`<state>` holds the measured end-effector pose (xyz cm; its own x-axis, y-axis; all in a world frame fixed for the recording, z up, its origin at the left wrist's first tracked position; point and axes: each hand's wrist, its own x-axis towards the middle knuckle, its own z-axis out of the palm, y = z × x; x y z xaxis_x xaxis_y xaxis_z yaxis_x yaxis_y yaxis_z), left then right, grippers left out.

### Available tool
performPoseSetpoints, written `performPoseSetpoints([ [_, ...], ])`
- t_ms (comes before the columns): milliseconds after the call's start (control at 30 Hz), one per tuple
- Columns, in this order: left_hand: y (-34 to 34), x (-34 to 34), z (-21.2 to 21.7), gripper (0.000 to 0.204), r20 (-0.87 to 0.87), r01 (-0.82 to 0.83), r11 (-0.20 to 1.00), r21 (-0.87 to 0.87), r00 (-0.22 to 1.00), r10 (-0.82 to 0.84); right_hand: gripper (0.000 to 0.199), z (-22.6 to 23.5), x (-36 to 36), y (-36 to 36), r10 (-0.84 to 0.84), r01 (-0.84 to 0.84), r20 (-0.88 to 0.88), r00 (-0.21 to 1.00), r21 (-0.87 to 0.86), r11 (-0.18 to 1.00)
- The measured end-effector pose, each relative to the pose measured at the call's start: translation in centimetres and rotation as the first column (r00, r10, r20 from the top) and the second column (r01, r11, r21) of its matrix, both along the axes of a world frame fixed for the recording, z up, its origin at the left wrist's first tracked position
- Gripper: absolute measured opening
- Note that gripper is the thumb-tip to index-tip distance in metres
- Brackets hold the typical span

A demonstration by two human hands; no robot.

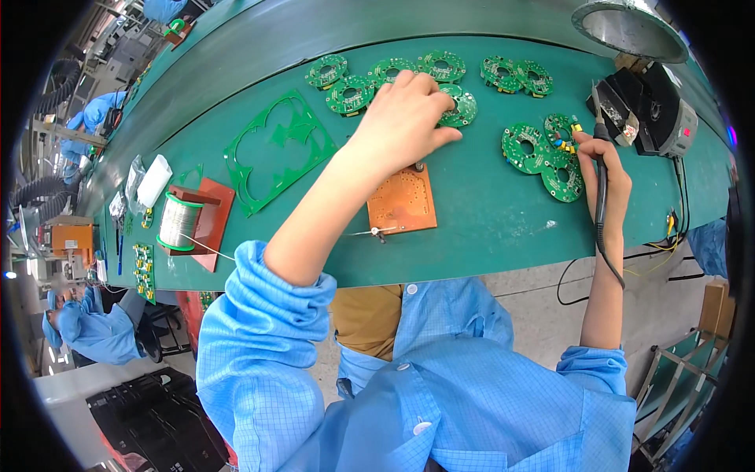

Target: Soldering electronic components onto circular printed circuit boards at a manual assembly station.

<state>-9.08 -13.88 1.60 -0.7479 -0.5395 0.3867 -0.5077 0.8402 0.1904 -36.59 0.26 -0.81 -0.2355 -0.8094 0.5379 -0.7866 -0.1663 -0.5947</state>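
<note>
My left hand (413,118) reaches over a group of round green circuit boards. Its fingers bend over one round board (465,112), covering part of it, while the thumb stands apart from the fingers near the board's close edge. Whether the fingertips press on that board I cannot tell. In my right hand (609,175) is a soldering iron (602,197), its black handle upright and its cord hanging down past my wrist. Beside that hand lie three round boards touching one another, including one at the left (515,149). Small yellow parts (565,146) show on the upper one.
An orange-brown fixture plate (405,206) sits near the front edge. Left of it are a cut-out green panel frame (244,169) and a solder wire spool (179,223). A black soldering station (657,110) stands at right, below a metal duct (629,31). Co-workers sit at far left.
</note>
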Motion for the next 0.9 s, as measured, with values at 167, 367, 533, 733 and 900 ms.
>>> performPoseSetpoints([
  [167,0.6,-0.5,0.7,0.03,0.019,-0.113,0.994,0.001,0.993,0.113,0.008,-0.3,-0.5,-0.1,0.014,-0.014,-0.006,1.0,-0.091,0.996],
  [367,3.3,5.5,3.6,0.038,-0.476,0.227,0.538,0.812,0.791,0.384,0.01,1.1,2.3,0.1,0.011,0.011,0.126,0.992,-0.177,0.984],
  [533,5.9,6.9,3.1,0.043,-0.492,0.519,0.132,0.844,0.655,0.573,0.022,2.7,9.8,-0.5,0.417,-0.423,0.511,0.752,-0.111,0.899],
  [733,8.0,7.7,2.7,0.044,-0.483,0.361,0.322,0.875,0.69,0.538,0.027,3.7,14.8,-2.7,0.447,-0.643,0.768,0.458,-0.062,0.764],
  [900,10.8,10.6,2.7,0.026,-0.236,-0.053,0.487,0.872,0.825,0.513,0.028,3.2,15.6,-2.5,0.349,-0.527,0.749,0.563,0.0,0.85],
])
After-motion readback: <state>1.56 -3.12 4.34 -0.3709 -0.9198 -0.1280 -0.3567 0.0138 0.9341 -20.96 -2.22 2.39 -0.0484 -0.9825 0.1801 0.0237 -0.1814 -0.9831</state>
